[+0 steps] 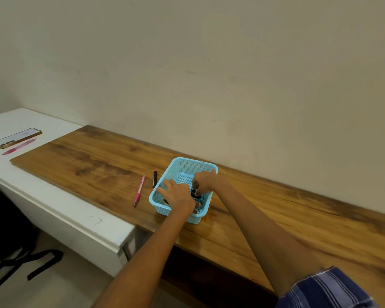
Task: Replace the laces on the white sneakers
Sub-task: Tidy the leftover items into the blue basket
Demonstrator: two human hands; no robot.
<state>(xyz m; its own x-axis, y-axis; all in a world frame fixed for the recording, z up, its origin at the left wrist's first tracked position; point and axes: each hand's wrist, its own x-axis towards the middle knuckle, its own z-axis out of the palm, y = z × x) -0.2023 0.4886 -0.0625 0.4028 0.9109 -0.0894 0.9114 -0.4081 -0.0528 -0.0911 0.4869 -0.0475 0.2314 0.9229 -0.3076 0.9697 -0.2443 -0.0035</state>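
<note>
Basket (158, 197) contents hidden by hands (179, 194).

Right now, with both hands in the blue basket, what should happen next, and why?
Probably lift the small black thing out: the right hand already pinches it inside the blue basket, while the left hand rests spread beside it. No sneakers are in view.

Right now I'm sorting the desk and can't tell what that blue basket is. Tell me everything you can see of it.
The blue basket is a small rectangular tray of light blue plastic, its walls and floor perforated with small holes, its rim solid and rounded. It sits upright on the wooden desk near the wall. Both hands reach inside: the left hand is spread flat over its contents, the right hand pinches a small dark thing. What else it holds is mostly hidden.
</note>
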